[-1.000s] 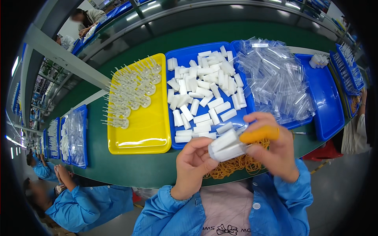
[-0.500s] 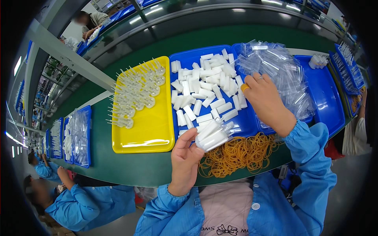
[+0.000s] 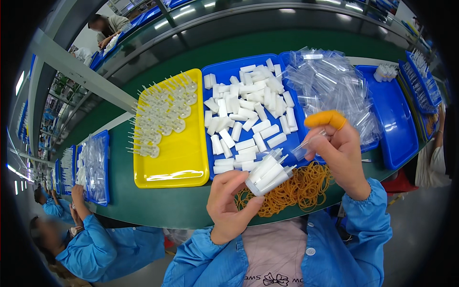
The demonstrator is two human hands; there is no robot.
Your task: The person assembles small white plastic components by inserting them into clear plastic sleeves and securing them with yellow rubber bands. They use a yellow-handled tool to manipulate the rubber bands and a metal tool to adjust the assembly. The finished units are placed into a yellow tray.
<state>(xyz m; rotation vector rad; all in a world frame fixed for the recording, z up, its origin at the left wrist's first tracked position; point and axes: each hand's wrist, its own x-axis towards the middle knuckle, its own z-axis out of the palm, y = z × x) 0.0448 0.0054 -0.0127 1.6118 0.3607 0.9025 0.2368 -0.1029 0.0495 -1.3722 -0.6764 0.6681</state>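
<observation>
My left hand [image 3: 228, 203] is closed round the lower end of a round holder with white blocks [image 3: 268, 176] standing in it. Thin prongs stick up among the blocks, and clear plastic covers some of them. My right hand [image 3: 342, 153], an orange finger cot on one finger, pinches a thin clear plastic sleeve [image 3: 303, 147] just right of the holder, apart from it. Beyond both hands a blue tray [image 3: 209, 103] carries many loose white blocks [image 3: 248, 112]. Further right lies a heap of clear plastic sleeves [image 3: 330, 83]. Orange rubber bands [image 3: 308, 189] are piled below the hands.
At left, a yellow tray [image 3: 172, 167] bears rows of pronged round holders [image 3: 160, 117]. Another blue tray [image 3: 394, 124] at right has a small white cluster [image 3: 385, 73] at its far end. A metal post [image 3: 88, 74] rises at left. Co-workers sit at left and far side.
My right hand has come back from the sleeve heap toward me, now with a clear sleeve in its fingers. My left hand and the holder have shifted slightly right and nearer me.
</observation>
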